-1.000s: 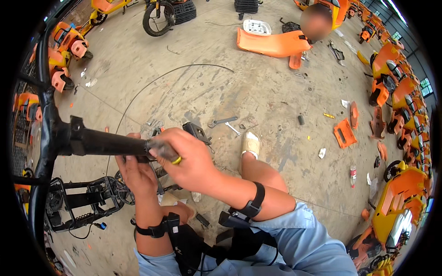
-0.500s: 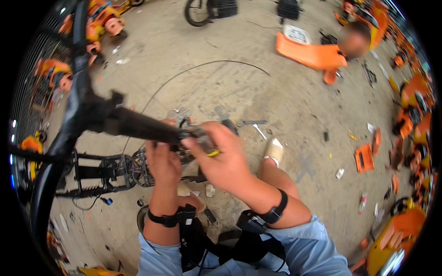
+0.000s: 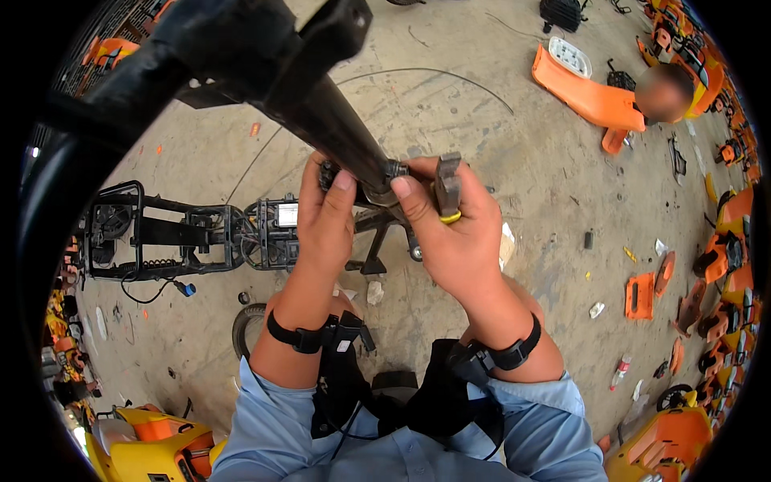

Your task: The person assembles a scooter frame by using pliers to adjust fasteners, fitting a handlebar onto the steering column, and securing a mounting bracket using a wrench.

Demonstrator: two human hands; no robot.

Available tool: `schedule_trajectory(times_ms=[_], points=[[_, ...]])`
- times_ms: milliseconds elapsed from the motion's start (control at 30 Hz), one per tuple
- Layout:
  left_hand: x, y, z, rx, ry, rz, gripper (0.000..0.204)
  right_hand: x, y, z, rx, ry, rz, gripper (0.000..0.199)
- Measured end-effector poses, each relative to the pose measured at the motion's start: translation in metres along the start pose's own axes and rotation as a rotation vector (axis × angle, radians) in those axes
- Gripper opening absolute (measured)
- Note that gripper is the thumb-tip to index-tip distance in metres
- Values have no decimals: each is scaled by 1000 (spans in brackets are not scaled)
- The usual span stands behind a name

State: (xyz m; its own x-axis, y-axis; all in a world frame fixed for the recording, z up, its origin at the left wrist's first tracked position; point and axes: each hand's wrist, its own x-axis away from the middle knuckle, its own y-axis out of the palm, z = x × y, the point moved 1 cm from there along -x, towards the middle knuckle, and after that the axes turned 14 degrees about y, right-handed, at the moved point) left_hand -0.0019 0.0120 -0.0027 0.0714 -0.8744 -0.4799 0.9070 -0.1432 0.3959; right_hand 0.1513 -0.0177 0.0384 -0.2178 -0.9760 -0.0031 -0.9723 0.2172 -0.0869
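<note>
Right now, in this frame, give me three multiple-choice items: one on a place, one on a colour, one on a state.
1. Where is the end of the black bar?
A. flat on the floor
B. between the two hands
C. leaning on the orange panel

2. What colour is the ring on the metal tool in the right hand?
A. yellow
B. blue
C. white

3. How does the left hand stand?
A. hanging free
B. resting on the floor
C. fingers closed on the bar's end

Answers:
1 B, both hands meet at the bar's lower end.
2 A, a yellow band sits round the tool by the fingers.
3 C, its thumb and fingers wrap the fitting there.
</note>
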Motion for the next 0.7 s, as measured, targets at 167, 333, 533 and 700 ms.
schedule_trajectory(times_ms=[167,333,533,700], points=[[3,-4,1,-99,-11,-61,38,0,1,4,-37,-17,-7,23],[-1,4,3,-138,1,-52,29,0,2,-3,-61,38,-7,24],[2,-8,-5,-101,-1,-30,41,-5,9,-6,-28,38,28,22],[2,0,3,-14,-29,11,43,-4,6,-9,-40,58,21,20]])
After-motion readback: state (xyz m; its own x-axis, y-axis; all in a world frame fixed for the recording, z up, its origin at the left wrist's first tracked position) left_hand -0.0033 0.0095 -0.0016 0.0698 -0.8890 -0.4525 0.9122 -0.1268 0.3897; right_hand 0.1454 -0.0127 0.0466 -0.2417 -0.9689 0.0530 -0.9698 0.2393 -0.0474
